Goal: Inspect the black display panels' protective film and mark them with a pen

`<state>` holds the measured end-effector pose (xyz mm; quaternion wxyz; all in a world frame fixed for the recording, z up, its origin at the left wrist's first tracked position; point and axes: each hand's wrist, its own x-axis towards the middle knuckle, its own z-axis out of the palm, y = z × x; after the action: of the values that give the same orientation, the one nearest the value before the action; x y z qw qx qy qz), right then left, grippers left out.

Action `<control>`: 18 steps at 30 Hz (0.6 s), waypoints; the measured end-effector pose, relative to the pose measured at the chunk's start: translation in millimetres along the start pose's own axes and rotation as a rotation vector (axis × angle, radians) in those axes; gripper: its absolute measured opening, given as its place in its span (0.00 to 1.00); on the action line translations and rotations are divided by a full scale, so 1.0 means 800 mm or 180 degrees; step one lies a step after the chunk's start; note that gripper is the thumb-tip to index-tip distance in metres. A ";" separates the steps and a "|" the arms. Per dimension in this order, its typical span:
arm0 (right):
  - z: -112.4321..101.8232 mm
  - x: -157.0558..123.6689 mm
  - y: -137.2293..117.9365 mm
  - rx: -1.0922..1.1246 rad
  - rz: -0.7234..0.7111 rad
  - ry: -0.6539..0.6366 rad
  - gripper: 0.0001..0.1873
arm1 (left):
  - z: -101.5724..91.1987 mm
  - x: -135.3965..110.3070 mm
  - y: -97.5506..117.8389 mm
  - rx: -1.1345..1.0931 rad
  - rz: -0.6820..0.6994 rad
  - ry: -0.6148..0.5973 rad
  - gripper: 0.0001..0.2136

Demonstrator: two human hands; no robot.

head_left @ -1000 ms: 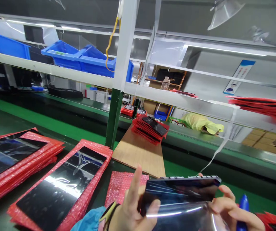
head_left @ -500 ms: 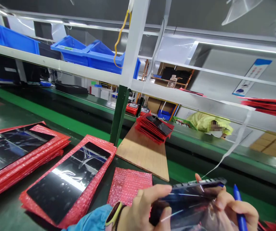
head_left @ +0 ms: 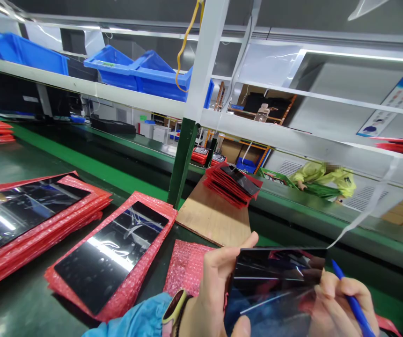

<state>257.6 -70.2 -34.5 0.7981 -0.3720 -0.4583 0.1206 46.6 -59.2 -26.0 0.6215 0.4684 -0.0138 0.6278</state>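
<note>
A glossy black display panel (head_left: 274,285) is held up at the lower right, its reflective face toward me. My left hand (head_left: 213,285) grips its left edge, thumb at the front. My right hand (head_left: 345,302) is closed at the panel's right edge, fingertips touching it, with a blue pen (head_left: 355,309) held between the fingers. Clear film seems to lie by those fingertips, but reflections blur it. Left of my hands, another black panel (head_left: 112,255) rests on red bubble-wrap sleeves (head_left: 61,274). A flat red bubble-wrap sleeve (head_left: 185,264) lies beside my left hand.
A thicker stack of sleeves (head_left: 82,210) with a panel on top sits at left. Behind, a wooden board (head_left: 215,217) carries stacked red sleeves (head_left: 225,185). A green post (head_left: 183,159) rises beside it. Blue bins (head_left: 159,77) line the shelf. A person (head_left: 324,178) works across the line.
The panel has tilted from nearly edge-on to face me. My left fingers have shifted along its edge. The view has turned slightly left, and the person beyond has straightened up.
</note>
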 end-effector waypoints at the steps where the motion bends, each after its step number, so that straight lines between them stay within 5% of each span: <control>1: 0.003 -0.001 -0.001 0.0026 0.0108 0.0003 0.20 | 0.002 0.001 -0.001 -0.0146 0.0083 0.0006 0.21; 11: 0.022 -0.010 -0.022 -0.0017 0.0545 0.0171 0.19 | -0.011 0.017 0.014 0.0446 0.0050 -0.0161 0.25; 18: 0.051 -0.012 -0.036 0.0171 0.1225 -0.0163 0.17 | -0.001 0.033 0.020 -0.0074 -0.0193 0.0477 0.15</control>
<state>214.5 -75.6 -7.9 0.7581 -0.4282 -0.3954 0.2926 38.9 -41.8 -1.3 0.6449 0.4131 0.0397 0.6418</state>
